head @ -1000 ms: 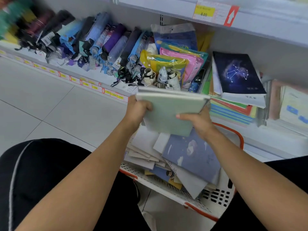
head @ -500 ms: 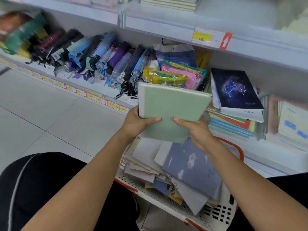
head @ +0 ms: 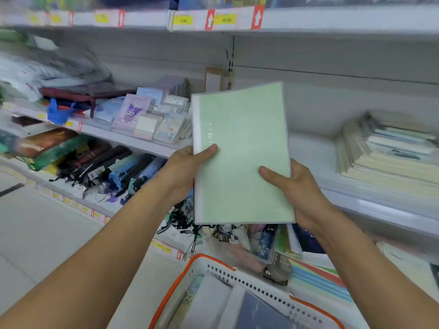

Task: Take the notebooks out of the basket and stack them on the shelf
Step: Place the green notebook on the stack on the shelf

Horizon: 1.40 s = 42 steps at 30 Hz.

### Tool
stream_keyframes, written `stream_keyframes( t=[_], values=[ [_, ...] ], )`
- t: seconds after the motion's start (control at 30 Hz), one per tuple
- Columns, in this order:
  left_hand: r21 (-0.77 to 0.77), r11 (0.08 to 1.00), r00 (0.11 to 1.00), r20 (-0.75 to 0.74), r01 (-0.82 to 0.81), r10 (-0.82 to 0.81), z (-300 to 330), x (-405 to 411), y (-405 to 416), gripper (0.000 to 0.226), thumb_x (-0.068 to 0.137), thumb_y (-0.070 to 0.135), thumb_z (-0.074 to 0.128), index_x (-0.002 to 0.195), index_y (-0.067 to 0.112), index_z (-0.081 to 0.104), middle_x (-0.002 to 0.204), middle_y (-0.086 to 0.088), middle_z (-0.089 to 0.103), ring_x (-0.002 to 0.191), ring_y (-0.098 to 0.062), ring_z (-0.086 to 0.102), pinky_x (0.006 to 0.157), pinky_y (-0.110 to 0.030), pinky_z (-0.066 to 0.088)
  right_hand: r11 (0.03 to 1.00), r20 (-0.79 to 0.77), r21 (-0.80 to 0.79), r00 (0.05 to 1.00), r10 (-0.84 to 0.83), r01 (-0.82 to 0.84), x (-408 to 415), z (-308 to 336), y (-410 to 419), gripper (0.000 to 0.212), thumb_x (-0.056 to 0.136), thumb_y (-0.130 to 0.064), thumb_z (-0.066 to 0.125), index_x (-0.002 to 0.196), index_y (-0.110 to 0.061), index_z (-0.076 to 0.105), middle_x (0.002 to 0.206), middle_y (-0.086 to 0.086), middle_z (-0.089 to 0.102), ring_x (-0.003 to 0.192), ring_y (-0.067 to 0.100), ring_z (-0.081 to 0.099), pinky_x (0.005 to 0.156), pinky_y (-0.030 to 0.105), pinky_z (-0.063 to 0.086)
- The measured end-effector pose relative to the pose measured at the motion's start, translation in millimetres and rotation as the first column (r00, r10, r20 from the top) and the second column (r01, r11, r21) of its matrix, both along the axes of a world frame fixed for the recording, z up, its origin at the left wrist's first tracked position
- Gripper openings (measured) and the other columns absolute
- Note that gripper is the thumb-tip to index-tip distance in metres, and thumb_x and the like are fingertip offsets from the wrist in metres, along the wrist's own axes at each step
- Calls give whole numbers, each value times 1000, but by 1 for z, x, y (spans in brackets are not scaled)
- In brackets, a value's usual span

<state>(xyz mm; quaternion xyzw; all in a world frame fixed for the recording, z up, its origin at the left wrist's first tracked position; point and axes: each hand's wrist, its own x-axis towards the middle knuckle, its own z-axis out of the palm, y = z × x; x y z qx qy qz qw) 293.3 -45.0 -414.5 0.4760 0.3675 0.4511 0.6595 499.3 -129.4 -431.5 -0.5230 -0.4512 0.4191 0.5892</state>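
Head view, task partly done. A pale green notebook (head: pixel 242 155) is clear of the basket (head: pixel 215 264) and held upright in the air above it, in front of the middle shelf (head: pixel 380 205); it touches neither. The basket, white with an orange rim, lies below the green notebook at the lower edge of the view and still holds several flat notebooks (head: pixel 259 312), so more remain to be lifted out. To the right of the green notebook, on the middle shelf, stands a stack of notebooks (head: pixel 389 160); whether any of these came from the basket cannot be told. The stretch of shelf between the green notebook and that stack appears the likely place for it, which is a judgement only. The left hand (head: pixel 183 172) grips the notebook's left edge about halfway down: its thumb lies flat on the front cover and its fingers pass behind, out of sight. The right hand (head: pixel 299 186) grips the lower right edge: its thumb presses across the cover towards the middle, and its fingers (head: pixel 298 166) show just past the right edge, curled round the back. Both hands are thus closed upon the same notebook, which sits between thumb and fingers on each side, with its upper half free.
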Motion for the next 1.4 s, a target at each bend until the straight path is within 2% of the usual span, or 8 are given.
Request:
stream_keyframes(
  t=[0.17, 0.27, 0.53, 0.7, 1.0, 1.2, 1.3, 1.4],
  values=[
    [-4, 988, 926, -349, 155, -147, 22, 5, 14, 27, 97, 32, 57, 116, 13, 58, 96, -3, 72, 67, -15, 70, 48, -21, 51, 967, -269, -251, 957, -107, 38, 20, 40, 44, 26, 90, -18, 70, 112, -5, 66, 93, 10, 77, 73, 21, 74, 62, 33, 62],
    [27, 999, 967, -254, 38, -30, 22, 18, 32, 12, 100, 20, 52, 102, 9, 54, 76, -2, 48, 42, -6, 37, 33, -16, 27, 944, -213, -329, 971, -107, 32, 30, 55, 75, 29, 95, -22, 63, 119, -6, 66, 104, 9, 74, 82, 21, 73, 84, 38, 60],
    [92, 981, 960, -209, -172, 188, 54, 42, 128, 23, 103, 15, 44, 82, 9, 51, 65, -5, 39, 50, -12, 32, 34, -15, 29, 976, -213, -191, 966, -144, 104, 26, 84, 142, 18, 101, 3, 41, 107, -6, 55, 95, 12, 65, 75, 24, 62, 60, 44, 56],
    [226, 921, 847, -371, -316, 382, 50, 53, 183, 28, 102, 25, 46, 90, 3, 58, 65, -13, 51, 48, -22, 46, 40, -24, 41, 967, -32, -165, 979, -204, 196, 24, 76, 190, 26, 97, 7, 43, 79, -10, 52, 80, 11, 59, 68, 23, 57, 63, 38, 49],
    [682, 707, 508, -550, -185, 663, 7, 61, 228, 53, 100, 52, 38, 66, 15, 56, 58, -4, 52, 65, -25, 51, 58, -30, 32, 938, 408, -92, 872, -271, 335, 65, 40, 250, 22, 94, -24, 60, 105, -5, 65, 87, 9, 63, 65, 19, 53, 57, 28, 41],
    [702, 682, 552, -492, -204, 673, -8, 71, 239, 61, 95, 64, 33, 55, 20, 49, 72, -14, 58, 77, -34, 58, 69, -35, 45, 954, 397, -62, 885, -245, 293, 78, 27, 258, 38, 96, -47, 54, 105, -12, 63, 97, 3, 60, 81, 20, 53, 76, 32, 48],
    [607, 787, 658, -551, -106, 513, -11, 67, 236, 64, 83, 78, 40, 103, 23, 66, 121, -11, 54, 113, -26, 53, 100, -38, 44, 996, 275, -82, 961, -20, 44, 81, 29, 235, 42, 90, -55, 59, 115, -22, 59, 103, -15, 62, 95, 6, 60, 87, 18, 49],
    [466, 884, 799, -546, 38, 254, -11, 61, 228, 60, 79, 53, 72, 124, 26, 44, 110, 12, 58, 96, -3, 57, 77, -14, 46, 987, 316, 15, 938, 145, -158, 84, 18, 225, 45, 75, -32, 78, 116, -24, 60, 108, -19, 71, 97, -7, 66, 82, 8, 50]
  ],
)
